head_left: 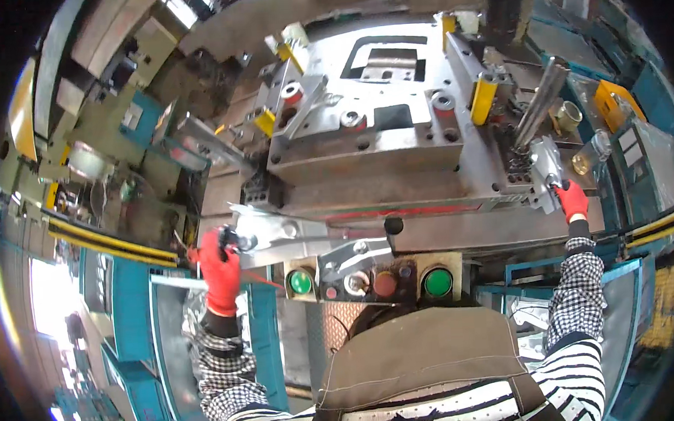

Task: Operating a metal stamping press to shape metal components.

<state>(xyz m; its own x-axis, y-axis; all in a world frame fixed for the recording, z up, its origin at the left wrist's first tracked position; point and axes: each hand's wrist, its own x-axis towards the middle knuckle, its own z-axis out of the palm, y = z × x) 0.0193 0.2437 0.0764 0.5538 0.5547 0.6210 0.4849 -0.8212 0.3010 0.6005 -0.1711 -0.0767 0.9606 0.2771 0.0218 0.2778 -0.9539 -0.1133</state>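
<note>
The left hand (221, 272) grips one metal part (278, 236) and the right hand (573, 199) grips another bent piece (546, 173), both beside the big press (372, 145), ready to hand.

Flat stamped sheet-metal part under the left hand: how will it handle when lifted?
The sheet-metal part looks thin and rigid, so probably stiff, not floppy. Its bare shiny surface may be slippery. The left hand grips only one end, so it may tilt when lifted.
</note>
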